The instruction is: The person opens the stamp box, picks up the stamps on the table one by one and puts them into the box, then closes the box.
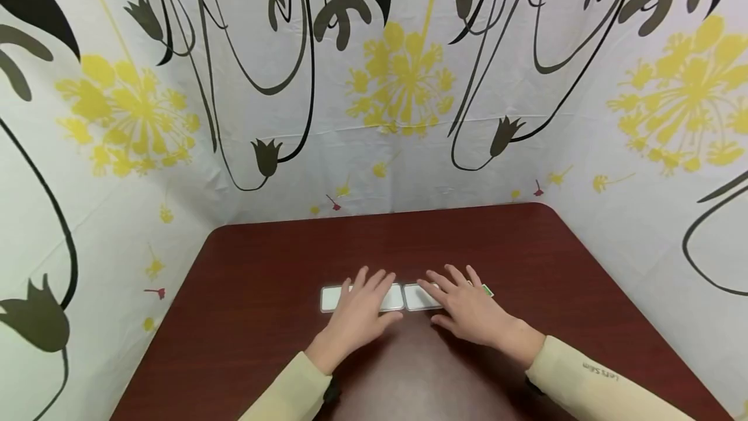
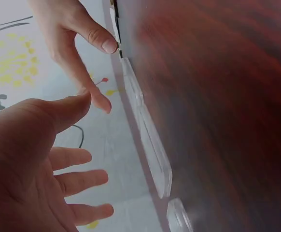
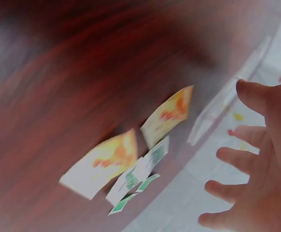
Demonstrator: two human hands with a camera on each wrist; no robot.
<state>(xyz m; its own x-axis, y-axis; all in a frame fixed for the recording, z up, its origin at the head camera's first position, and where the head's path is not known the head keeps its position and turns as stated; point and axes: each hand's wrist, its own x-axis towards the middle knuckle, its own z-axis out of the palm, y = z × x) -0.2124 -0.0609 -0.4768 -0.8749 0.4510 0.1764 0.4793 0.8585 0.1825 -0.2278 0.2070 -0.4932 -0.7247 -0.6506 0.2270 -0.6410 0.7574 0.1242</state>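
My left hand (image 1: 358, 314) hovers with spread fingers over a flat, clear-edged white rectangular case (image 1: 393, 301). Beside it, my right hand (image 1: 470, 312) spreads over a second such case (image 1: 417, 297). Neither hand holds anything. In the left wrist view the cases show as thin clear slabs (image 2: 152, 150) on the tabletop, past the left fingers. Under the right hand's side lie paper pieces: two with orange and yellow print (image 3: 168, 113), others with green print (image 3: 139, 171). From the head, the right hand hides most of these, leaving a green-edged corner (image 1: 487, 290).
The dark red wooden table (image 1: 280, 258) has rounded far corners. White cloth (image 1: 397, 167) with flower prints hangs round its back and sides. A small clear piece (image 2: 178, 217) sits past the end of the slabs in the left wrist view.
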